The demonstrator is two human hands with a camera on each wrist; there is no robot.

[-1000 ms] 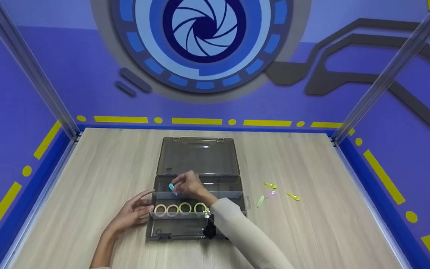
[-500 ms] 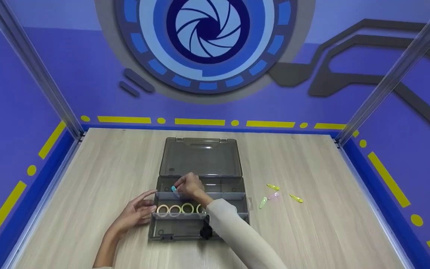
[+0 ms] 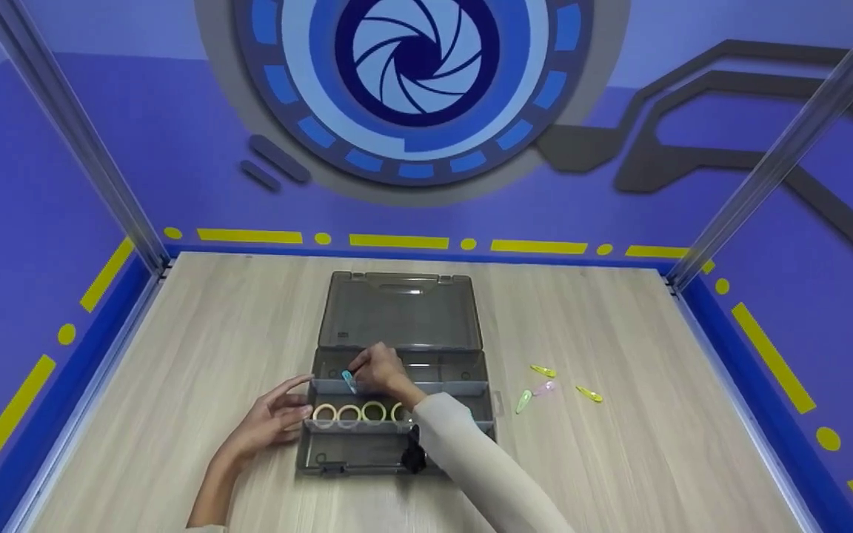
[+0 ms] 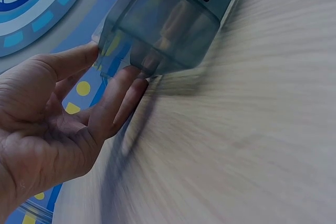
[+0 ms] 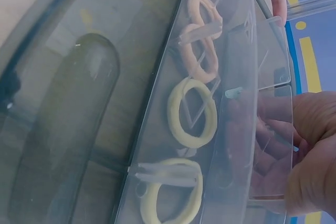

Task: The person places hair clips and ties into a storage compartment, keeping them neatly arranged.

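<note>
My right hand point(image 3: 380, 368) pinches a light-blue snap hair clip point(image 3: 349, 381) over the far part of a grey see-through organizer box point(image 3: 367, 451). The clip hangs tilted near the far divider; in the right wrist view, clear plastic partly covers the fingers. My left hand point(image 3: 272, 417) touches the box's left end with its fingertips. In the left wrist view, the fingers point(image 4: 118, 95) lie slightly bent against the box's clear end wall point(image 4: 168, 30). Pale orange and yellow rings point(image 3: 374, 411) stand in a row in the middle compartment, some hidden by my right sleeve.
The hinged lid point(image 3: 402, 311) lies open at the back. Right of the box lie yellow hair clips point(image 3: 589, 394), a pink one point(image 3: 544, 389) and a green one point(image 3: 523, 401). Blue panels point(image 3: 426, 215) wall the table.
The blue clip has turned, showing more of its length, and sits slightly lower beside the far divider. My left hand stays on the box end. The head view has shifted slightly.
</note>
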